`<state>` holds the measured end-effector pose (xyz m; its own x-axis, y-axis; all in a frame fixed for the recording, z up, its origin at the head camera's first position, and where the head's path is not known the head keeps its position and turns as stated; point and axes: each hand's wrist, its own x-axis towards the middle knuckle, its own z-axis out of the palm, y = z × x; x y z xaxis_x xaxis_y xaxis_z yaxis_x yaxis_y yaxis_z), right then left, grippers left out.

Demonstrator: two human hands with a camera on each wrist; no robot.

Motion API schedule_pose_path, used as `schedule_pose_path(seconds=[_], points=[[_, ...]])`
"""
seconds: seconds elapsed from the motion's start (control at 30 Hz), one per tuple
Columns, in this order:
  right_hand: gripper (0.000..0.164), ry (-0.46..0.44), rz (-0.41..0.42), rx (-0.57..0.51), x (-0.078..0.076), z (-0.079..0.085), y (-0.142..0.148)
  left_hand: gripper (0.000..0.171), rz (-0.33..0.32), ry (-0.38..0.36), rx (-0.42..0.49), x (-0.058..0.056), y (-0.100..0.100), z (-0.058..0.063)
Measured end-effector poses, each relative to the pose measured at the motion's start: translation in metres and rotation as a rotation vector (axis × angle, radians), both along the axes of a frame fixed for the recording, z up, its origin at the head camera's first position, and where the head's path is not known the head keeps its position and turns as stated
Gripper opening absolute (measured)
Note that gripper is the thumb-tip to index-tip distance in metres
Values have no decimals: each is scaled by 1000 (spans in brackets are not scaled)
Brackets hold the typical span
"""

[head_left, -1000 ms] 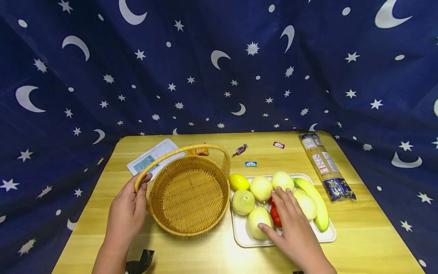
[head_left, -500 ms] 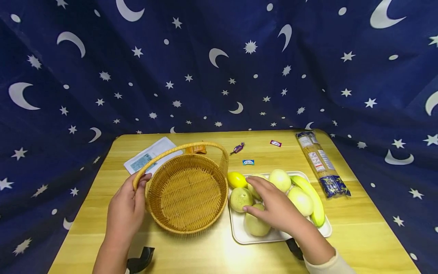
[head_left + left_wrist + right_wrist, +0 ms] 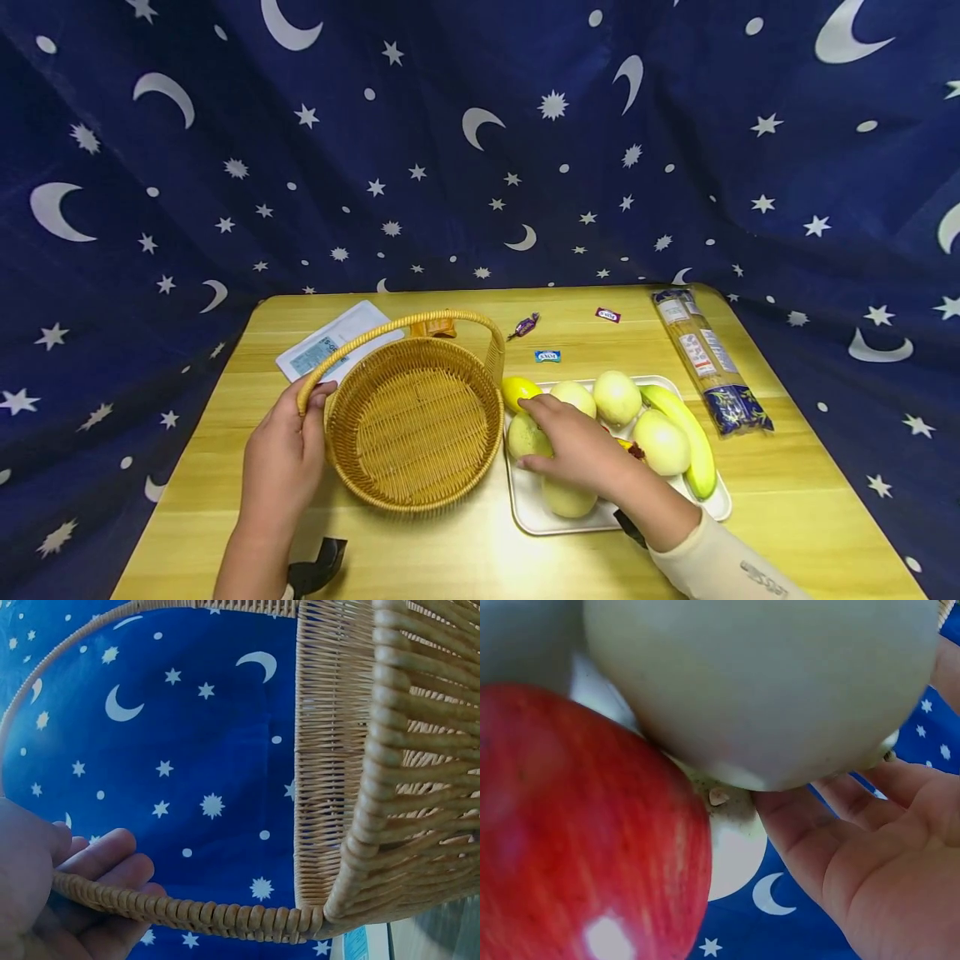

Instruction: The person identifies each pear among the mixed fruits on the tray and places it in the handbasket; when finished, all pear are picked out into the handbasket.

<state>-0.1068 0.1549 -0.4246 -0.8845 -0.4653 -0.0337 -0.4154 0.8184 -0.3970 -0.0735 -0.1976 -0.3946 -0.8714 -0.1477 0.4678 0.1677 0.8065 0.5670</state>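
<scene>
Left hand on basket handle, right hand at fruit tray

Dark blue star-and-moon curtain (image 3: 435, 100) stands beyond both hands. Light wood table (image 3: 450, 558) under them. Wicker basket (image 3: 420, 442) sits between the hands; left hand (image 3: 285, 437) grips the near-left end of its arched handle (image 3: 375, 332), fingers curled round it. White tray (image 3: 525, 517) lies under the right hand (image 3: 577, 442), just beside the basket.

Long clear packet (image 3: 708, 358) with blue end, beyond the right hand and to its right. White flat packet (image 3: 360, 321) ahead of the left hand, partly behind the handle. Banana (image 3: 692, 437) at the tray's edge, right of the right hand.

Four pale round fruits (image 3: 662, 442) around the right hand. Red apple (image 3: 592, 825) beside a pale one in right wrist view. Greenish round fruit (image 3: 527, 435), in tray, between right thumb and fingers; cannot tell if gripped. Lemon (image 3: 517, 389) just past the right fingertips.

Orange packet (image 3: 438, 327) behind basket. Purple candy (image 3: 525, 325), dark red candy (image 3: 608, 315), blue candy (image 3: 547, 356): all ahead of the right hand.
</scene>
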Motion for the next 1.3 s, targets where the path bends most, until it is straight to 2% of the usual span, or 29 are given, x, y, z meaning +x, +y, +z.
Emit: schedule_pose_path(seconds=[0.27, 0.63, 0.8, 0.93, 1.13, 1.3], points=[[72, 37, 12, 65, -3, -8, -5, 21, 15, 41, -54, -1, -1, -2], [70, 67, 36, 85, -4, -11, -10, 25, 27, -8, -222, 2, -5, 5], [71, 70, 40, 86, -4, -11, -10, 27, 23, -44, -264, 3, -6, 8], [70, 87, 43, 89, -4, -11, -10, 26, 21, -37, -285, 2, -7, 9], [68, 131, 17, 72, -3, -4, -5, 24, 7, -6, -311, 2, -8, 8], [68, 214, 12, 55, -4, 14, -1, 24, 7, 13, -323, 3, -9, 8]])
